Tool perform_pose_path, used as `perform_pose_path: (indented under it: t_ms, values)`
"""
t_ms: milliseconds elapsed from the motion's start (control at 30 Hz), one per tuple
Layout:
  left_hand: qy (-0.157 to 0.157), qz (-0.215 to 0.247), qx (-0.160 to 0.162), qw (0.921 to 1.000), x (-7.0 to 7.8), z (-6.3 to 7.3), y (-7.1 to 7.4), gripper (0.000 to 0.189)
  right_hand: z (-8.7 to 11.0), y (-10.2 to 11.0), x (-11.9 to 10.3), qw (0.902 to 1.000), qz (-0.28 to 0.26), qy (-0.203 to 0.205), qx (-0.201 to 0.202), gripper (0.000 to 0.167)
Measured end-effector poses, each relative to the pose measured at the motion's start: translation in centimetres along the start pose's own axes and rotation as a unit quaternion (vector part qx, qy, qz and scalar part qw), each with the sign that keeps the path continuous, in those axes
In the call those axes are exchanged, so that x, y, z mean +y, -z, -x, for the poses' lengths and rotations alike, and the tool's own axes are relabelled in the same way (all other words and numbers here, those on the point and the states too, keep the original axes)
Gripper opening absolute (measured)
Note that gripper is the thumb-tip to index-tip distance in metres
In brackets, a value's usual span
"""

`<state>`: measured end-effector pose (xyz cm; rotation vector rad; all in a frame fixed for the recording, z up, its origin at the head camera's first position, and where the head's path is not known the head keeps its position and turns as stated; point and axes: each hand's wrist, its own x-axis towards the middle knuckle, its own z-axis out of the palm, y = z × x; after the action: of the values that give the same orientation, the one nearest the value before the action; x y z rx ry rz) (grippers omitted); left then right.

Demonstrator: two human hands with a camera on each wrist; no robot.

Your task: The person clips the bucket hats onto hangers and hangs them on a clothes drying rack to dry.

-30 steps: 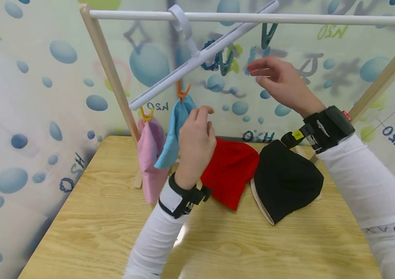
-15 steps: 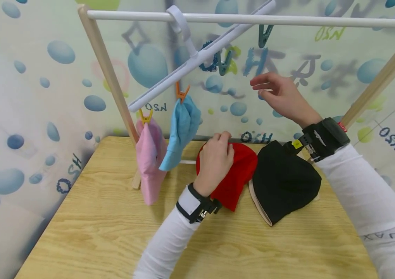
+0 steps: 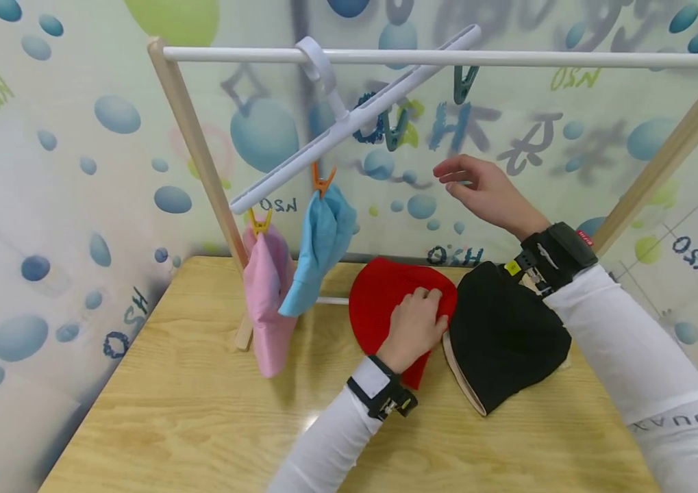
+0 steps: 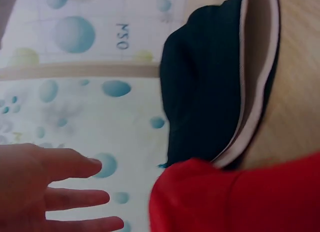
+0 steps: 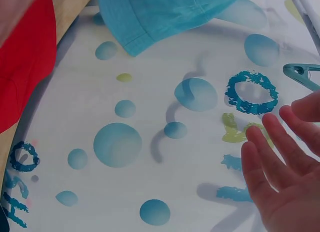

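My left hand (image 3: 415, 325) is over the red beanie (image 3: 379, 294) on the table, its fingers loosely bent. In the left wrist view its fingers (image 4: 80, 198) stand spread, holding nothing; whether they touch the cloth I cannot tell. A black beanie (image 3: 503, 335) with a pale lining lies beside the red one. My right hand (image 3: 481, 192) is raised in the air below the green clips (image 3: 394, 130), holding nothing. In the right wrist view its fingers (image 5: 272, 157) are relaxed and apart.
A white hanger (image 3: 355, 123) hangs slanted from a white rod (image 3: 540, 59) on wooden posts (image 3: 194, 137). A blue hat (image 3: 320, 246) hangs from an orange clip (image 3: 322, 183), a pink hat (image 3: 267, 301) from a yellow clip (image 3: 259, 222). A patterned wall sheet (image 3: 65, 226) stands behind the table (image 3: 188, 411).
My left hand has moved from the blue hat, right and down, to above the red beanie. The blue hat swung slightly right. My right hand has lowered away from the green clips.
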<state>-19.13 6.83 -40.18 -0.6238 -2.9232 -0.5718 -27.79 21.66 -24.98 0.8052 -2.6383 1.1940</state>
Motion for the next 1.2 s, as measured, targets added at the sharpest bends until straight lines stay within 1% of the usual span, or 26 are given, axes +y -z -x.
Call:
perform_pose_path:
  t_ms: [100, 200, 333, 467, 533, 667, 800, 867, 967, 1067, 1133, 1200]
  values:
    - [0.006, -0.010, -0.020, 0.9997, 0.4, 0.0, -1.3, 0.046, -0.6, 0.0, -0.1, 0.9999, 0.002, 0.008, -0.007, 0.032]
    - [0.017, -0.006, -0.027, 0.9995, 0.5, 0.0, -2.2, 0.043, -1.2, 0.3, -0.4, 0.9999, 0.006, 0.013, -0.009, 0.033]
    - [0.031, 0.017, -0.036, 0.9987, -0.1, 0.2, -3.5, 0.032, -1.6, 0.3, -0.6, 0.9999, 0.003, 0.007, -0.008, 0.035]
    - [0.036, 0.029, -0.048, 0.9978, -0.9, 0.6, -4.3, 0.022, -1.7, 0.2, -0.9, 1.0000, -0.005, 0.000, -0.009, 0.037]
    - [0.031, 0.030, -0.056, 0.9975, -1.3, 0.7, -4.3, 0.021, -1.7, 0.0, -1.1, 0.9999, -0.010, -0.002, -0.009, 0.037]
    - [0.029, 0.018, -0.074, 0.9967, -2.2, 0.9, -4.1, 0.026, -1.8, -0.1, -1.3, 0.9998, -0.020, -0.001, -0.005, 0.037]
    - [0.050, -0.012, -0.095, 0.9941, -3.0, 1.1, -3.6, 0.032, -2.4, -0.1, -2.0, 0.9992, -0.038, 0.005, -0.003, 0.039]
    - [0.067, -0.023, -0.116, 0.9907, -3.3, 1.0, -3.5, 0.036, -2.8, -0.2, -2.4, 0.9985, -0.054, 0.008, -0.002, 0.041]
    - [0.092, -0.036, -0.159, 0.9822, -3.6, 1.0, -3.4, 0.044, -3.5, -0.3, -3.1, 0.9964, -0.084, 0.009, 0.008, 0.043]
    - [0.110, -0.053, -0.189, 0.9744, -3.8, 1.0, -3.5, 0.049, -4.3, -0.4, -3.9, 0.9928, -0.118, 0.003, 0.019, 0.045]
    - [0.116, -0.064, -0.195, 0.9719, -3.9, 1.0, -3.4, 0.049, -4.8, -0.5, -4.5, 0.9898, -0.140, -0.007, 0.026, 0.046]
    - [0.116, -0.061, -0.192, 0.9726, -4.1, 1.1, -3.3, 0.044, -5.2, -0.6, -5.0, 0.9876, -0.153, -0.020, 0.031, 0.046]
